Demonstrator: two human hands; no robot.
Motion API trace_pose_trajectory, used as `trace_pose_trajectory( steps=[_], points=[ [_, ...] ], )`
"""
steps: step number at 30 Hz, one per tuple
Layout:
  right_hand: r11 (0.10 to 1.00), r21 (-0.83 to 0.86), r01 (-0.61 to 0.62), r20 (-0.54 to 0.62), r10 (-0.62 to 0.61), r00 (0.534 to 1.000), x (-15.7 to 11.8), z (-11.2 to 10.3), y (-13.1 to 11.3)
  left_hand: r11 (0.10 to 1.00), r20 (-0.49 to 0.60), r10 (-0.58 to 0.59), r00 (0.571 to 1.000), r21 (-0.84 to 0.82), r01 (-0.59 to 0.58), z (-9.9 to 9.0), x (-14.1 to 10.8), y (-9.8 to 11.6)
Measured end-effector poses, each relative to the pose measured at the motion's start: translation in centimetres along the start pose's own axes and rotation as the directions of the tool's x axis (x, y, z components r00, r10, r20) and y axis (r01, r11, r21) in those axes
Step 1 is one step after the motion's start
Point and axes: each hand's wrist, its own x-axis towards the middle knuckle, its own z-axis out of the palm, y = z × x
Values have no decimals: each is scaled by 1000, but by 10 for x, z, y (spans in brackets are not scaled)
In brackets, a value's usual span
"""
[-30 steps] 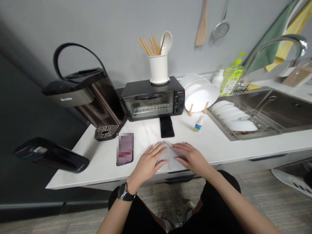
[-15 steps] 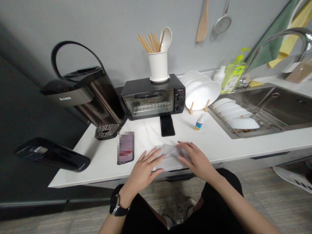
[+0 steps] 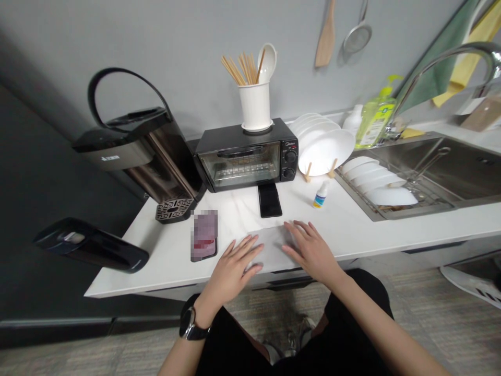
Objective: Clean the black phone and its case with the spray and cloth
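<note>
"While we stand at the counter (image 3: 172, 250), with twelve o'clock towards the wall, are we gripping anything?"

"Nothing. Our left hand (image 3: 230, 266) lies palm down, fingers spread, at the nine o'clock side of the grey cloth (image 3: 272, 248). Our right hand (image 3: 311, 256) rests at its three o'clock side, fingers loose, thumb reaching inward. Neither is closed on anything."

"And the cloth itself?"

"Spread between our hands, right in front of us, reaching the counter's front edge at six o'clock. From it, the black phone (image 3: 270, 200) is near at twelve, in front of the oven (image 3: 238, 167). We have the small bottle (image 3: 320, 195) between one and two, well apart, and the other phone (image 3: 204, 235) between nine and ten."

"Which step would we call this?"

"Smoothing, we'd judge: the cloth looks nearly flat. We can't tell whether it lies in more than one layer."

"What does our next move call for?"

"If flatness is all, a light outward press. To lift an edge, we'd likely have to curl our fingertips under it and pinch with the thumb, our other hand pressing so that the cloth doesn't slide."
</note>
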Motion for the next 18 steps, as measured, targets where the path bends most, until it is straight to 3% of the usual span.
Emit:
trace_pose_trajectory(
  steps=[5,13,16,18],
  points=[
    [996,-5,94,126,-93,988,2,-1,8,999,-4,17,1000,-47,-18,-2,23,-7],
    [999,15,40,198,-43,979,16,-3,35,997,-20,42,999,-65,-43,0,47,-15],
    [982,181,-56,43,49,998,14,-6,38,996,-33,40,999,-79,-42,1,45,-17],
    [937,294,-190,-180,250,952,13,-9,44,995,-30,40,999,-86,-43,1,44,-18]
  ],
)
